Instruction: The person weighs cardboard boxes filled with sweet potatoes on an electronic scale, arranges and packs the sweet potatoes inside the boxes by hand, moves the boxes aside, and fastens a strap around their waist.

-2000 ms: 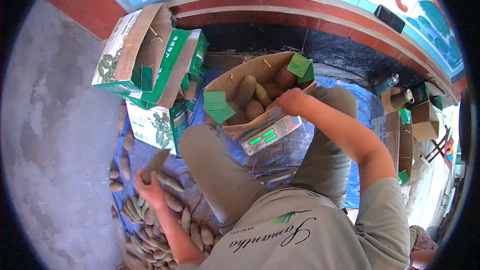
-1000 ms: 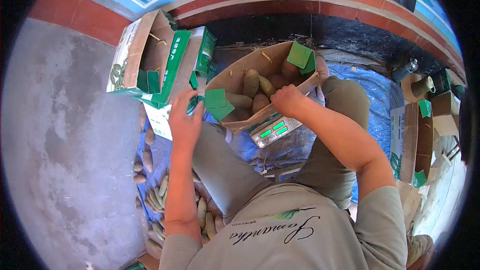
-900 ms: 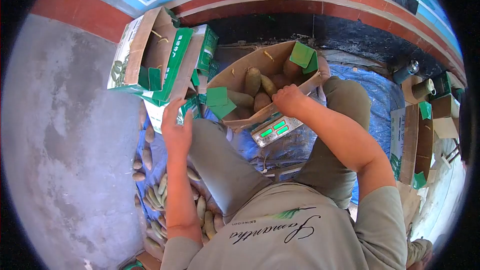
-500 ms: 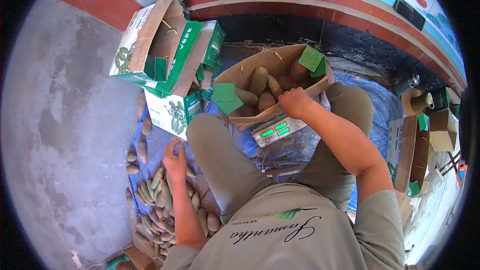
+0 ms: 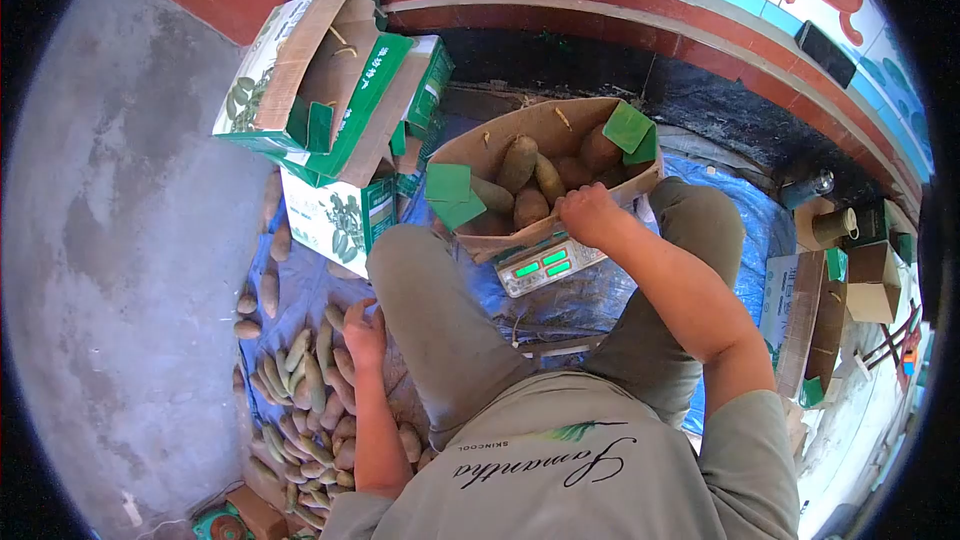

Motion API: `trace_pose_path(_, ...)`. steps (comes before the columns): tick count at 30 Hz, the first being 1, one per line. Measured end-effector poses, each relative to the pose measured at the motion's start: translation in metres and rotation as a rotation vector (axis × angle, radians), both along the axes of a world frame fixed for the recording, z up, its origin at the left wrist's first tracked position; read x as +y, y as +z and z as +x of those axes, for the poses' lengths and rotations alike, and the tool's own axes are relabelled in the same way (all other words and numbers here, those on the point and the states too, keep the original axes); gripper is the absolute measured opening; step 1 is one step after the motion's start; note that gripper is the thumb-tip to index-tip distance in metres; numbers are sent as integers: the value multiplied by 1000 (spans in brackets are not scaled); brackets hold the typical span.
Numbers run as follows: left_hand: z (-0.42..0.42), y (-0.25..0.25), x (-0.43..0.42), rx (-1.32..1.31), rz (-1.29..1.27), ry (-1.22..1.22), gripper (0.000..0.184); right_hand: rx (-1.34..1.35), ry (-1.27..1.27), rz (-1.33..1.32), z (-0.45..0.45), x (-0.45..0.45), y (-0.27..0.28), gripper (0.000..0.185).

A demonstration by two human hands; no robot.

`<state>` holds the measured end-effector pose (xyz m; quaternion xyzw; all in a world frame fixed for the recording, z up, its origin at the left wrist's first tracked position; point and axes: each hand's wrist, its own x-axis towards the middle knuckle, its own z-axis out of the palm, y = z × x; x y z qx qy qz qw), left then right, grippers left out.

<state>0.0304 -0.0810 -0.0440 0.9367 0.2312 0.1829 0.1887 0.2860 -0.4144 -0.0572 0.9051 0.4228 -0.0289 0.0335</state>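
Observation:
A cardboard box [image 5: 500, 242] with green flaps sits on a digital scale [image 5: 515, 285] in front of my knees. Inside it lie several greenish-brown root vegetables [image 5: 518, 164]. My right hand [image 5: 592, 216] is closed on the box's near rim, towards its right end. On my left, my left hand [image 5: 364, 338] hovers over or touches the top of a heap of similar root vegetables [image 5: 312, 380]. Its fingers are apart and bent, with nothing visible in them. The hand covers part of the heap, so contact is unclear.
Green and white cartons [image 5: 340, 215] are stacked at the back left. Loose roots [image 5: 269, 290] lie along the wall side of the blue tarp [image 5: 735, 202]. More open boxes [image 5: 812, 320] and a metal flask [image 5: 808, 188] stand on the right. A dark low wall runs behind.
My left hand has moved down slightly, closer to the heap. My right hand stays on the box rim. The view has shifted a little.

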Motion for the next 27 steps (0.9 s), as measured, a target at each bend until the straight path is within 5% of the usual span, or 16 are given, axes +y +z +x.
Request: trace_pose_path(27, -58, -127, 35, 341, -386, 83, 27, 59, -32, -42, -1, 2, 6, 15)
